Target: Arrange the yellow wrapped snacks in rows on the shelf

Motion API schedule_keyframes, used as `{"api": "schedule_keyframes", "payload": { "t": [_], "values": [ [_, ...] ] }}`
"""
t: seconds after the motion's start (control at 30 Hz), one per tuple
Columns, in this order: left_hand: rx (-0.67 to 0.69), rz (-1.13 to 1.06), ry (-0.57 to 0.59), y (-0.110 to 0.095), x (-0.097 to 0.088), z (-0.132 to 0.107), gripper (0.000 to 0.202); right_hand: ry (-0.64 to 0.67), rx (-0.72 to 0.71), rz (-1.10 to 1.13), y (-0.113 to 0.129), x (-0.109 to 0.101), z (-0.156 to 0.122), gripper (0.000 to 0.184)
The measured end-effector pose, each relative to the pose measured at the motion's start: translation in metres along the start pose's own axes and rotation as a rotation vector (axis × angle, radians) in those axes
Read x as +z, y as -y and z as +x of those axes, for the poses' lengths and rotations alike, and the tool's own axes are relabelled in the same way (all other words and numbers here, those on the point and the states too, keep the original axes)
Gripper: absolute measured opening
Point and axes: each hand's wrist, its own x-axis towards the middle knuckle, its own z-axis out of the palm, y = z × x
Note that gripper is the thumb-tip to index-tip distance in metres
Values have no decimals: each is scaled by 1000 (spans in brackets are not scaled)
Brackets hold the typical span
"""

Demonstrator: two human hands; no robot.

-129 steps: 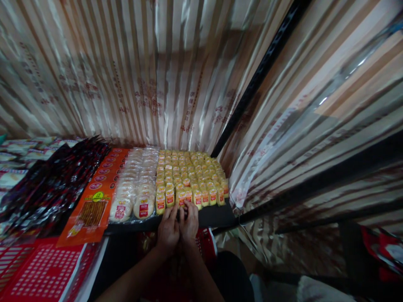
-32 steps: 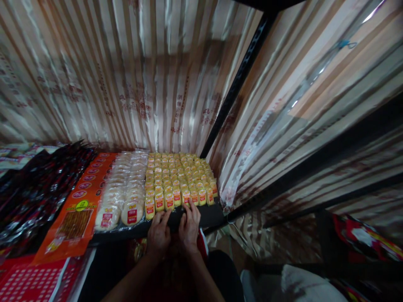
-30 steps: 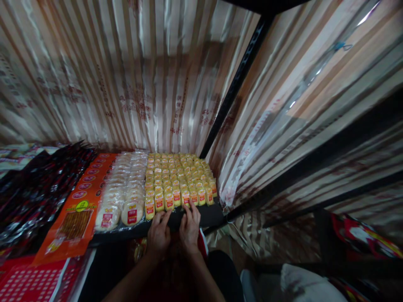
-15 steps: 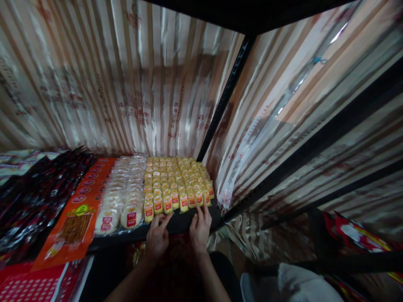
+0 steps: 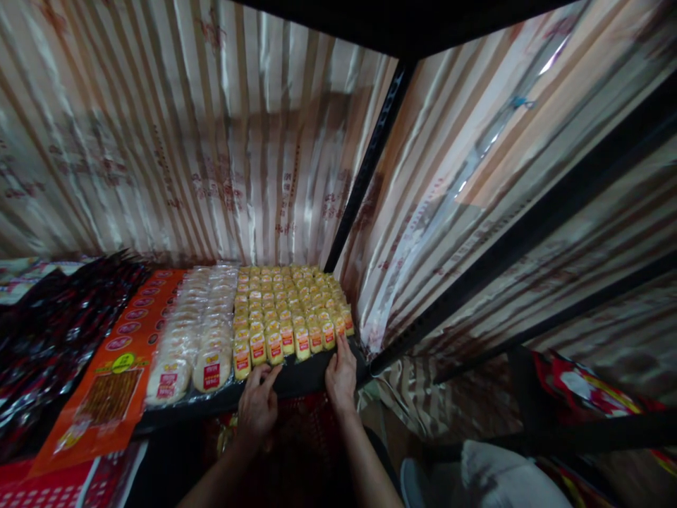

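Note:
Rows of small yellow snack packets (image 5: 285,310) with red labels stand packed on a dark shelf (image 5: 301,377). My right hand (image 5: 341,374) has its fingers stretched out, with the tips touching the front packets at the right end. Below the front left packets, my left hand (image 5: 258,406) rests at the shelf's front edge, index finger pointing out and the others partly bent. Nothing shows in either hand. Left of the yellow packets are two rows of round white crackers (image 5: 212,367) in clear wrap with red labels.
An orange snack bag (image 5: 108,388) and shiny dark packets (image 5: 53,339) lie further left on the shelf. A red basket (image 5: 47,487) is at the lower left. A black metal post (image 5: 370,162) rises at the back corner, before striped sheeting (image 5: 254,141). Red packages (image 5: 587,384) sit at the right.
My right hand has moved slightly right along the front row, its fingers now closer together at the end packets. My left hand has shifted slightly down and left in view. The view has turned slightly.

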Motion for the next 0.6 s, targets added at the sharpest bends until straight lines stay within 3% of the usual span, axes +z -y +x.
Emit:
{"api": "schedule_keyframes", "payload": {
  "t": [0.2,0.4,0.5,0.6],
  "values": [
    [14,5,21,0,-1,0,56,12,5,-13,-2,0,-1,45],
    [22,-43,-12,0,-1,0,56,-47,59,138,7,-15,3,41],
    [66,-96,-9,2,-5,-2,55,-54,149,248,25,-30,-11,39],
    [84,-181,-5,2,-11,-14,49,29,302,381,47,-43,-42,38]
  ]
}}
